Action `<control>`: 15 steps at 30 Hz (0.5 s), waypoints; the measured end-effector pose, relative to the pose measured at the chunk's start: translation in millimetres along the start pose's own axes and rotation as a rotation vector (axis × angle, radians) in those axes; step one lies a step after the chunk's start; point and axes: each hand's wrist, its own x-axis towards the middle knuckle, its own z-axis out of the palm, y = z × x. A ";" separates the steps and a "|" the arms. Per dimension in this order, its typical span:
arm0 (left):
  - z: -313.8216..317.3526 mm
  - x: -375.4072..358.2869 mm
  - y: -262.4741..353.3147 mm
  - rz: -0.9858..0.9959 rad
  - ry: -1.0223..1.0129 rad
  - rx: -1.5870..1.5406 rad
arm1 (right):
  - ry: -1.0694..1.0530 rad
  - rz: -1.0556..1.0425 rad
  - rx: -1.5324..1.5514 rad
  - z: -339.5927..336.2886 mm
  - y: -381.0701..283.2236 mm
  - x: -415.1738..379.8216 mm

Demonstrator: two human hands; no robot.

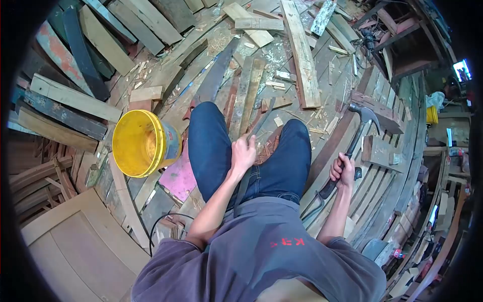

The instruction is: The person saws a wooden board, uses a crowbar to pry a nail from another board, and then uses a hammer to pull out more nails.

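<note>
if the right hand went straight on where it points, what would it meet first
Probably the thick reddish-brown wooden block, with the dark claw hammer in the right hand leading; depth is unclear.

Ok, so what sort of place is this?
Most likely a woodworking or carpentry workshop. Cut boards and wood scraps are strewn around, a handsaw lies among them, and the person's right hand grips a claw hammer.

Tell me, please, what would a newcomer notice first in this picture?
The eye would probably fall first on the bright yellow bucket beside the left knee. Next comes the claw hammer in the right hand, then the dark strip in the left hand. Wood pieces litter the floor ahead.
</note>
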 end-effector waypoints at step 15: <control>-51.9 31.7 25.1 0.027 0.179 -0.106 | -0.132 0.227 -0.201 58.2 8.5 9.5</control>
